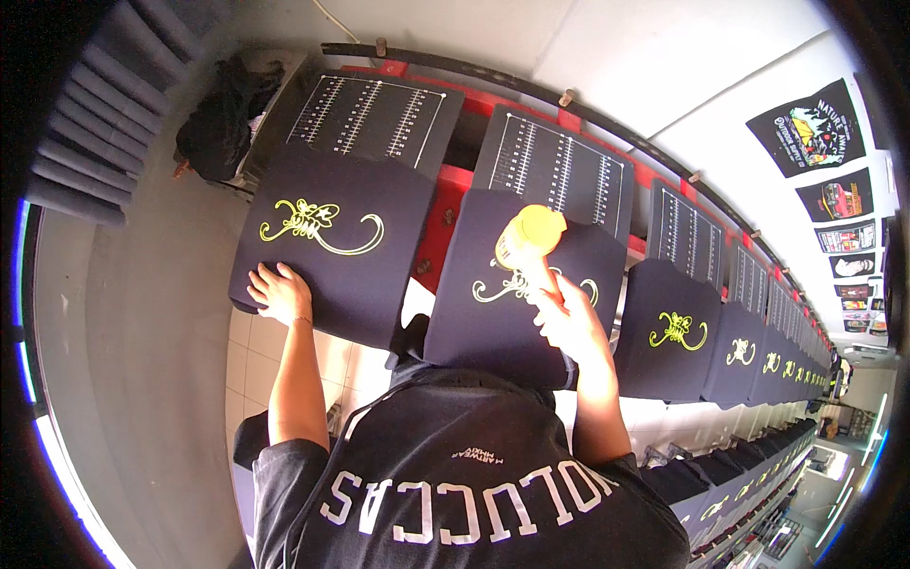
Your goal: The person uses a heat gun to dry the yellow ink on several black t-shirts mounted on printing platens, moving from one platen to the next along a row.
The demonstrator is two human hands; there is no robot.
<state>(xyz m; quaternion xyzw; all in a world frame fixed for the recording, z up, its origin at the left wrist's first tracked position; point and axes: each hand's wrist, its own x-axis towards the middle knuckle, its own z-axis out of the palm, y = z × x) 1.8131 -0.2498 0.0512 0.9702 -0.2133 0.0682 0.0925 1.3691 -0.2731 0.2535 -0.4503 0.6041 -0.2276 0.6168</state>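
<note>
My right hand point(572, 321) is wrapped round the handle of a yellow hair dryer point(536, 230). The dryer is held over a dark shirt point(493, 327) stretched on a board, and it hides part of that shirt's swirling print. My left hand point(282, 294) lies with fingers spread on the lower left edge of another dark shirt point(355, 284). Above the fingers, this shirt bears a bright yellow floral print point(318, 228) with curling lines, fully visible.
Black boards point(377, 116) with white ruler marks stick out beyond the shirts, on a red frame point(448, 228). More printed shirts point(671, 327) recede in a row to the right. Dark cloth point(227, 119) is heaped at the far left; printed samples point(815, 133) hang on the wall.
</note>
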